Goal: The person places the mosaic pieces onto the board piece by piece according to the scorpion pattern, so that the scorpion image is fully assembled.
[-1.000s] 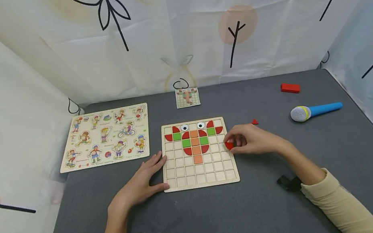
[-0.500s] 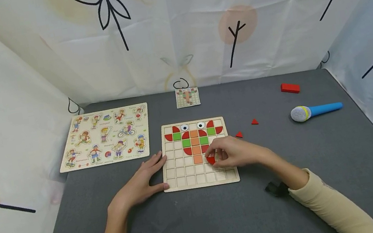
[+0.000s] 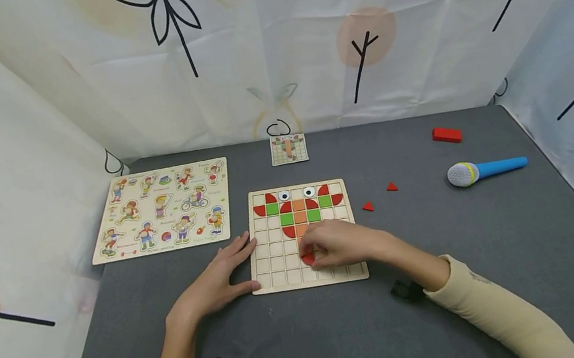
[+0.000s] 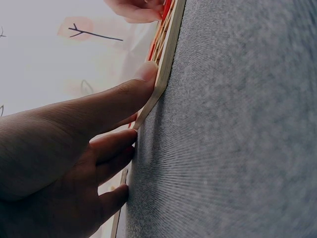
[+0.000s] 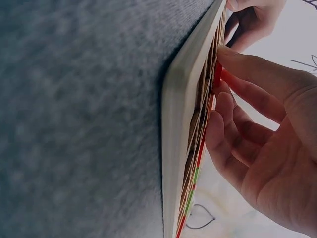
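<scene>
A wooden grid board [image 3: 278, 265] lies mid-table, its upper squares filled with red, green and orange tiles and two eye tiles. My right hand [image 3: 339, 241] pinches a red tile with a rounded edge [image 3: 308, 259] between thumb and fingers, low over the grid's middle column. In the right wrist view the red tile [image 5: 218, 73] is right at the board's surface. At the board's left edge rests my left hand [image 3: 218, 277], fingers extended; its thumb touches the rim in the left wrist view. Two small red triangles [image 3: 368, 207] lie to the right of the board.
A picture board with cartoon children [image 3: 159, 211] lies at the left. Behind the grid board is a small pattern card [image 3: 288, 150]. A toy microphone [image 3: 488, 170] and a red block [image 3: 446, 135] are at the right. Patterned cloth [image 3: 300, 45] surrounds the table.
My right hand has carried the red tile leftward and nearer to me, from the board's right edge to its middle column, uncovering one red triangle. The left hand has stayed still.
</scene>
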Motion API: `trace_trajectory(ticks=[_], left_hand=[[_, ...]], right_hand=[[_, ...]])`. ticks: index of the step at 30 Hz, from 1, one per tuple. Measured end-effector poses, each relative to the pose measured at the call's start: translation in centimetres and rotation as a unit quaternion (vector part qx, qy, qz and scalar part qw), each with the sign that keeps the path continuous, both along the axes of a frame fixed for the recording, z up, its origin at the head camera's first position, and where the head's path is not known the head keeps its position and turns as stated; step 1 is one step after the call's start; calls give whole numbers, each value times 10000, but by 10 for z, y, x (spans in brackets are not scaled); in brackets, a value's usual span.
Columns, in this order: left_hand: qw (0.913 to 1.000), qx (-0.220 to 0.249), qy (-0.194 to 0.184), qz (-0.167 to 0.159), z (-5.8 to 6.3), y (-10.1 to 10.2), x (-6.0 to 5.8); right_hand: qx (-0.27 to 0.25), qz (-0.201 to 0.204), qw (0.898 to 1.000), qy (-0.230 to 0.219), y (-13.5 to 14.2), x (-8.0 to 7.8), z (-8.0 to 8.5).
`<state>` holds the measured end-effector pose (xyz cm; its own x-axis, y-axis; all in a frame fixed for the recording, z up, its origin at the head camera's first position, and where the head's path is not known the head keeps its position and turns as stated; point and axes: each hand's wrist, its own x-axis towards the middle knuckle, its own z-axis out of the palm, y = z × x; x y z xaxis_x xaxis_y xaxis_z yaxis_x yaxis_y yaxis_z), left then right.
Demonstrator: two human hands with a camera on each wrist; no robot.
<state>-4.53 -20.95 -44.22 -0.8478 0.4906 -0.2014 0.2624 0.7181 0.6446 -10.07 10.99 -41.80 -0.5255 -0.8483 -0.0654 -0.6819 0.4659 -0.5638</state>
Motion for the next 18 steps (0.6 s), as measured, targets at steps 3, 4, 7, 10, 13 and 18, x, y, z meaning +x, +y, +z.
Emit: trace_trajectory(ticks=[3, 4, 7, 10, 13, 18], left_hand=[[10000, -10, -12, -2, 0, 0, 0], [10000, -7, -14, -8, 0, 0, 0], [10000, -5, -32, -18, 1, 1, 0], [10000, 39, -17, -33, 0, 0, -1], [9998, 193, 4, -5, -3, -1, -1], [9994, 302, 108, -87, -5, -3, -1]], right_hand=[[125, -70, 9999, 64, -3, 0, 1], [161, -111, 9998, 75, -4, 0, 1], [241, -234, 9994, 68, -6, 1, 2], [278, -284, 9992, 70, -7, 2, 2], [302, -310, 9990, 109, -8, 2, 1], [217, -358, 9990, 130, -7, 2, 1]])
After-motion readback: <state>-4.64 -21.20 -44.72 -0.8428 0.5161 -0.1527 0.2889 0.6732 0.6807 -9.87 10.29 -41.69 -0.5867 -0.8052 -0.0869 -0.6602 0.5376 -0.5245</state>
